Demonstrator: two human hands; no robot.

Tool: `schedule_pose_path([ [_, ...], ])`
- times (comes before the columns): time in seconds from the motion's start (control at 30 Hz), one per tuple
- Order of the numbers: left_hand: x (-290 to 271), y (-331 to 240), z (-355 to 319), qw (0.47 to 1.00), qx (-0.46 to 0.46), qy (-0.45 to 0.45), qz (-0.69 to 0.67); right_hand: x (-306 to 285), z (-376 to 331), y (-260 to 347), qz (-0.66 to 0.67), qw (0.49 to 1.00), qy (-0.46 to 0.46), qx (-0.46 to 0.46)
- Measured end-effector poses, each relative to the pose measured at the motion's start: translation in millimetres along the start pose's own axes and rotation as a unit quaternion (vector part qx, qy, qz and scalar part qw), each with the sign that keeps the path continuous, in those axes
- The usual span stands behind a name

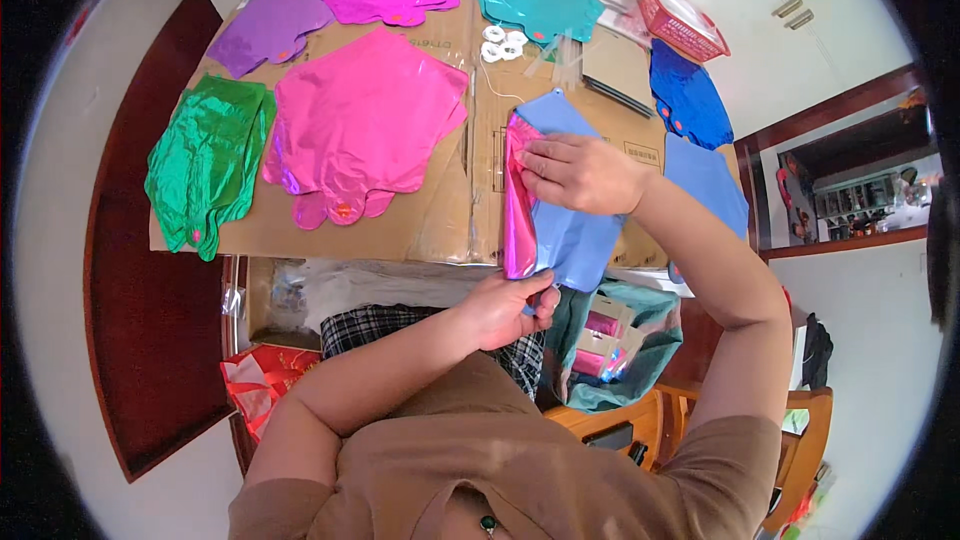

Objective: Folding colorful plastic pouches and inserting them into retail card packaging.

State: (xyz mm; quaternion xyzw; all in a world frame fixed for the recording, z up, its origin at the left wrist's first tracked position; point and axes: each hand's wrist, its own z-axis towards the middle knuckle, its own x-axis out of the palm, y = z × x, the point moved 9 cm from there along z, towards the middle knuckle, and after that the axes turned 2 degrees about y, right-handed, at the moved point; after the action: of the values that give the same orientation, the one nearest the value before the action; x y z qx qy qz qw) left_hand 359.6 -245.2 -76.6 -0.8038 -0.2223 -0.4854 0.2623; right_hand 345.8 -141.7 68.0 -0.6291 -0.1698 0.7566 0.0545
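Blue foil balloon with a pink one folded beside it, near-right edge of cardboard-covered tabletop. Left grip pinched shut on its near end; right grip pressed flat on top, fingers together. Big pink balloon left, green one far left.

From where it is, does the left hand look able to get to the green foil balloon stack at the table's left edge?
Probably yes: the green foil balloon stack lies uncovered on the cardboard, nothing between. But the left hand is pinching the blue balloon and would need to let go.
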Motion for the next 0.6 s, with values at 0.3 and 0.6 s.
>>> schedule_pose_path([
  [0.3,0.0,1.0,-0.5,1.000,-0.001,0.002,-0.010,2.5,-1.4,-3.6,0.036,0.999,0.016,0.026],
  [0.6,-0.8,1.7,-1.4,1.000,-0.003,-0.012,-0.006,1.6,0.4,-4.7,0.049,0.997,0.025,0.045],
])
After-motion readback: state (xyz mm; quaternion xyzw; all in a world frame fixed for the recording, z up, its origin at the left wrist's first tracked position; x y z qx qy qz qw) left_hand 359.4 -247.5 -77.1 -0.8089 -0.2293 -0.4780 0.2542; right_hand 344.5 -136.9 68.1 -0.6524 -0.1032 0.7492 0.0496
